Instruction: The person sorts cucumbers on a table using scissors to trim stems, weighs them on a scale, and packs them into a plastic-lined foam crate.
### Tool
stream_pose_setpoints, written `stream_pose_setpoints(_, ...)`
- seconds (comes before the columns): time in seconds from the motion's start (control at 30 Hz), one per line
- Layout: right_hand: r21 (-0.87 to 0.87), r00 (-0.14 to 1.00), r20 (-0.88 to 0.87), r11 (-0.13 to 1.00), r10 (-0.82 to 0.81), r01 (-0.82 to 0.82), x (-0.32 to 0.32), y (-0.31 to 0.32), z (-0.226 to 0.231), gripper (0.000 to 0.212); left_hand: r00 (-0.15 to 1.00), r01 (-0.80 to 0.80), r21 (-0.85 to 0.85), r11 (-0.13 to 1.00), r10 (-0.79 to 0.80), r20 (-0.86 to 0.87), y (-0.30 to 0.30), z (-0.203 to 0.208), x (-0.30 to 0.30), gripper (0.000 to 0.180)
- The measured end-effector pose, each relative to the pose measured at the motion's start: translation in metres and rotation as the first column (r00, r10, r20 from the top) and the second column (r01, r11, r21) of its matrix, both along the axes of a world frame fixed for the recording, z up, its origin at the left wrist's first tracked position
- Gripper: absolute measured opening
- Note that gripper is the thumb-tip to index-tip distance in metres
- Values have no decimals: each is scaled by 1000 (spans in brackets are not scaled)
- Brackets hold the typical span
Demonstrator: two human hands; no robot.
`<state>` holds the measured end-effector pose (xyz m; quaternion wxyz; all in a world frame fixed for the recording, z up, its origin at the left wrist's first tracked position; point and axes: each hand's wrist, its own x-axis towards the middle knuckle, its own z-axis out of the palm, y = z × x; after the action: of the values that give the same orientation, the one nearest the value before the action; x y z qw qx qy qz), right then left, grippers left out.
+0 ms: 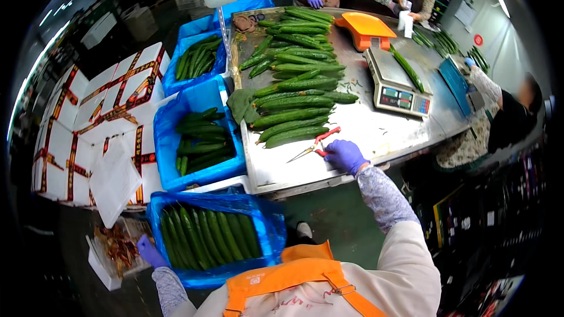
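My right hand [348,157], in a purple glove, is at the front of the metal table, its curled fingers closed on one handle of the red-handled scissors [303,154]. The scissors lie with their blades slightly spread, pointing left, just below the nearest cucumbers [294,135]. Down at the left, my left hand [151,252], also gloved, has its fingers stretched out with nothing seen in them. It is beside the near crate [273,240], which is lined with blue film and holds a neat row of cucumbers [202,238].
Two more blue-lined crates of cucumbers [202,141] stand along the table's left edge. White foam boxes [106,100] are stacked beyond them. A digital scale [402,101] bears one cucumber [406,69], near an orange scale [365,28]. Other people work at the far and right sides.
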<state>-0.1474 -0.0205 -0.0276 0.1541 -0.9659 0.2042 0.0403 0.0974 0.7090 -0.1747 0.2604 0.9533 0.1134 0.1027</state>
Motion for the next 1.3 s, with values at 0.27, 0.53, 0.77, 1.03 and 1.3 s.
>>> stream_pose_setpoints(0.27, -153, 999, -41, 988, -33, 26, -110, -141, -15, 19, 935, 354, -184, 917, -348, 67, -178, 49, -139, 16)
stream_pose_setpoints(0.53, -346, 954, -55, 902, -295, 259, -180, -246, -24, 17, 896, 284, -46, 958, -282, -344, -239, 34, -182, 79)
stream_pose_setpoints(0.77, -477, 878, 46, 762, -476, 438, -107, -156, 20, 53, 920, 342, 29, 939, -328, -215, -242, 27, -179, 93)
stream_pose_setpoints(1.03, 844, 954, 266, 446, 138, -299, 2, 187, 23, 35, 840, 247, -190, 950, -308, -448, -228, 75, -174, 104)
stream_pose_setpoints(1.3, 535, 843, 480, 680, 244, -502, 119, 261, -100, 36, 937, 318, 98, 943, -297, -182, -206, 87, -117, 68)
